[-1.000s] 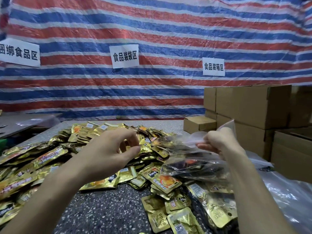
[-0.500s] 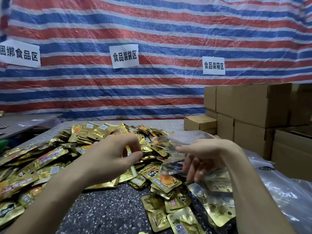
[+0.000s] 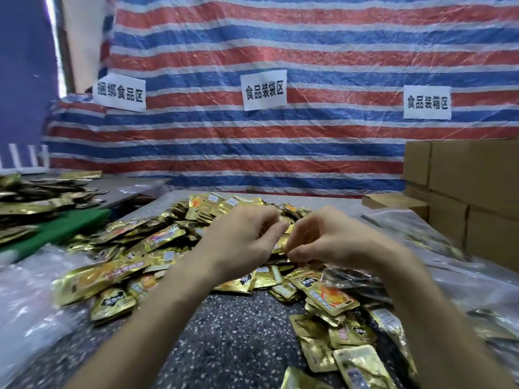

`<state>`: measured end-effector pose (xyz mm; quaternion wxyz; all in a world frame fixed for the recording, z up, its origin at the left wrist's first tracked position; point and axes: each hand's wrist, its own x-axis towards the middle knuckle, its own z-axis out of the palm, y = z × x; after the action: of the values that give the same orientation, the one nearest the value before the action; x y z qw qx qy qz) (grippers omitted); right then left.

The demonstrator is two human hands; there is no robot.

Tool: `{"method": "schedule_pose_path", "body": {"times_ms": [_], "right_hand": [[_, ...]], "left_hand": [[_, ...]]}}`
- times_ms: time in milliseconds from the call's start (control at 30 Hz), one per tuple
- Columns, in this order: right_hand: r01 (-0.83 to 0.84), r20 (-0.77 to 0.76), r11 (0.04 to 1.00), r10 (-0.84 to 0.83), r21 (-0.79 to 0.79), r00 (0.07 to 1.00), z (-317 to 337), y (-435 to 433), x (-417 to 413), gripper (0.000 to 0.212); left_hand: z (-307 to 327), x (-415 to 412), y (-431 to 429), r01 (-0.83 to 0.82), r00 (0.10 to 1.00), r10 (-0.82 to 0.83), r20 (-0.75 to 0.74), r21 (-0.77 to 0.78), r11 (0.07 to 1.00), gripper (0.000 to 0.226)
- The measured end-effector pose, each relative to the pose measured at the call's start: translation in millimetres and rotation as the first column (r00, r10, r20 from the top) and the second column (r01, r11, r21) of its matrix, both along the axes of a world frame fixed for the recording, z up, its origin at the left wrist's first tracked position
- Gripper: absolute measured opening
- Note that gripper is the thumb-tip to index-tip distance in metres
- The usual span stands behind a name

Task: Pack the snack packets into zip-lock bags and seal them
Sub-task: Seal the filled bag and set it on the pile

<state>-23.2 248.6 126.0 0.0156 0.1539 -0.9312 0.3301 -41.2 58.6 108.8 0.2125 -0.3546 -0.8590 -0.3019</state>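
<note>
On the speckled tabletop (image 3: 224, 346) shiny gold snack packets (image 3: 331, 300) lie flat in a loose heap, their long axes pointing every way, and over it the left hand (image 3: 241, 242) and right hand (image 3: 337, 240) curl fingertip to fingertip, though I cannot tell whether the hands grip a packet.

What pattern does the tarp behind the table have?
The tarp has red, blue, white stripes; head view.

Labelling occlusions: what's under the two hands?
Gold snack packets piled on the speckled table. The left hand and right hand cover the spot between them, so whether they pinch a packet is hidden.
</note>
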Motion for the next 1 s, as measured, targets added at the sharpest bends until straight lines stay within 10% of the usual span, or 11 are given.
{"method": "schedule_pose_path", "body": {"times_ms": [467, 700, 1000], "right_hand": [[-0.187, 0.001, 0.978, 0.187, 0.091, 0.982, -5, -40, 9, 0.009], [-0.18, -0.004, 0.973, 0.182, 0.144, 0.983, -8, -47, 10, 0.014], [-0.193, 0.013, 0.965, 0.194, 0.179, 0.981, -10, -50, 11, 0.009]], "left_hand": [[-81, 28, -136, -0.415, 0.902, 0.422, 0.088, -0.087, 0.906, 0.013], [-112, 21, -222, -0.722, 0.425, 0.904, 0.042, -0.586, 0.367, 0.025], [-111, 17, -228, -0.872, 0.385, 0.917, 0.104, -0.285, 0.398, 0.01]]}}
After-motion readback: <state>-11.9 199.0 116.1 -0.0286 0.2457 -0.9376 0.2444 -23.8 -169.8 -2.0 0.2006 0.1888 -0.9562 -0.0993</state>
